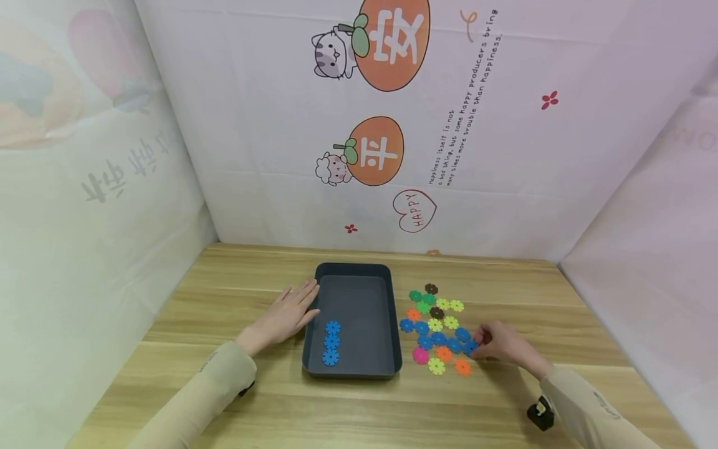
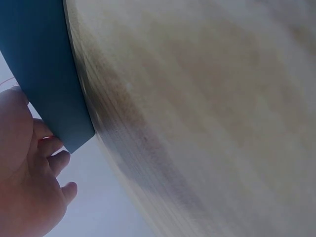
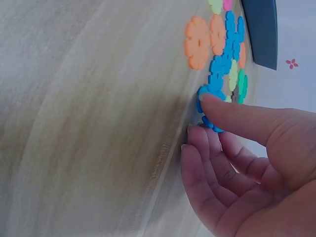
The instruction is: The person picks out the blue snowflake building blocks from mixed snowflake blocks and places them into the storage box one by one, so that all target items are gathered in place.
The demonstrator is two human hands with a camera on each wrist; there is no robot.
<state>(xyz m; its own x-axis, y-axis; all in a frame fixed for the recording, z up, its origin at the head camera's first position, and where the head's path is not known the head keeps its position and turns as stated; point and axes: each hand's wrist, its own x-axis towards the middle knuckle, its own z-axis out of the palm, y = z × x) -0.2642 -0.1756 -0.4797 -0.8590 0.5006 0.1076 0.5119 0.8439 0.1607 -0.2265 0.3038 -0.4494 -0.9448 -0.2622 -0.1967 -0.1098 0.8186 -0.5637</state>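
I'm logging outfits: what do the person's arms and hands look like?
Long beige fabric sleeves, each with a small dark marking, cover the arms. The left hand and right hand are gloveless. A small black boxy object with a pale patch shows at the right cuff, a smaller dark piece at the left cuff.

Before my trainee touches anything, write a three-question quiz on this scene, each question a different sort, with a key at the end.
1. Multiple choice: what colour is the piece that the right hand touches? A: pink. B: blue. C: green.
2. True or false: the tray stands between the left hand and the right hand.
3. Fill in the number: ____ flower-shaped pieces lie inside the tray.

Key: 1: B, blue. 2: True. 3: Three.
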